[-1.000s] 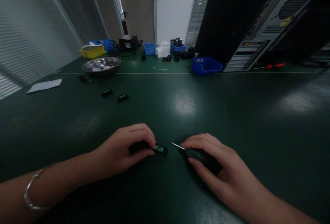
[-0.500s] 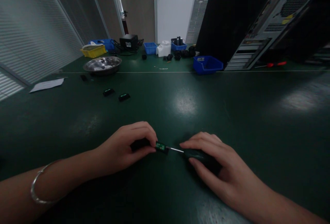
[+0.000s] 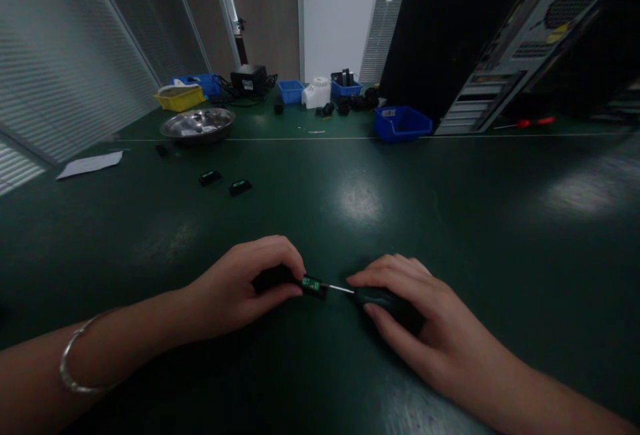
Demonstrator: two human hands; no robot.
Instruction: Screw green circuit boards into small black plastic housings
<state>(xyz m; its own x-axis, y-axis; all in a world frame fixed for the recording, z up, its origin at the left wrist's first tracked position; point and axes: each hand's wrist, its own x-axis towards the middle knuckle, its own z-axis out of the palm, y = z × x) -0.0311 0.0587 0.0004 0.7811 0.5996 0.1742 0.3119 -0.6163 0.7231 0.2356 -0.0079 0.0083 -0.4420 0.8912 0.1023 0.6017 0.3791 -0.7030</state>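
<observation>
Between thumb and fingertips, my left hand [image 3: 257, 275] pinches a small black piece with a green circuit board [image 3: 314, 285] just above or on the green tabletop; I cannot tell which. My right hand [image 3: 420, 308] is closed around the dark handle of a screwdriver [image 3: 383, 298]. Its thin metal shaft points left and its tip meets the right end of the small piece. Two similar black pieces with green boards, one [image 3: 211, 177] and another [image 3: 241, 187], lie farther off to the left.
A metal bowl [image 3: 220, 129] with parts inside stands at the back left, near a yellow bin [image 3: 187, 99] and a sheet of paper [image 3: 90, 164]. A blue bin [image 3: 403, 127] sits beside a computer case [image 3: 480, 98]. A red-handled tool [image 3: 535, 122] lies at right.
The screwdriver and right hand have shifted very slightly left. My left hand keeps its pinch on the circuit board piece.
</observation>
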